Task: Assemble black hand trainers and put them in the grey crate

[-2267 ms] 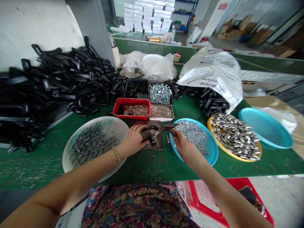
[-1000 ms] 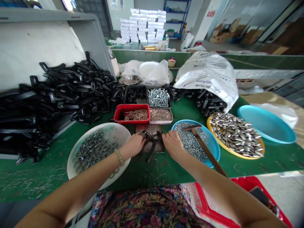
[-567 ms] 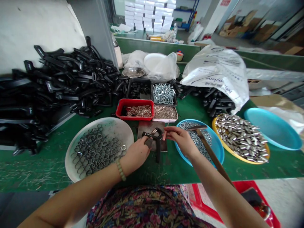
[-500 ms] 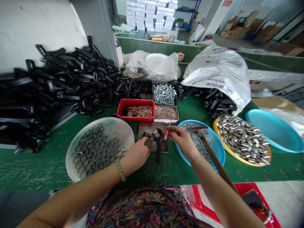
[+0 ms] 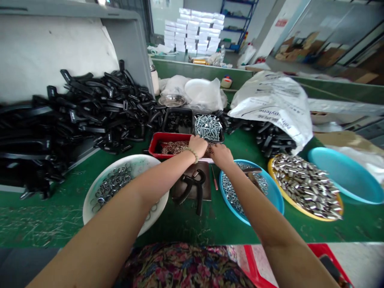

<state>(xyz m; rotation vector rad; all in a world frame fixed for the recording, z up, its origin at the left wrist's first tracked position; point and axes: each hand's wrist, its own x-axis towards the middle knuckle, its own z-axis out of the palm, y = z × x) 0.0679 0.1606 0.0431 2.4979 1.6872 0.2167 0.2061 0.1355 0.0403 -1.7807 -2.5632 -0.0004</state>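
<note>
My left hand [image 5: 198, 146] extends forward, fingers together and curled down over a red plastic tray [image 5: 154, 141] of metal pins [image 5: 174, 147]. My right hand [image 5: 222, 156] is just beside it, fingers together, tips hidden; any grip cannot be determined. Below my fingers, a black hand tool [image 5: 192, 192] lies on a dark plate [image 5: 205, 192] on the green workbench [image 5: 60, 224]. Black plastic handles [image 5: 90, 108] are piled left of my hands.

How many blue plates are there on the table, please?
2. One blue plate holds nuts, just beyond the right hand; the other lies at far right, past the yellow plate. More may be hidden.
</note>
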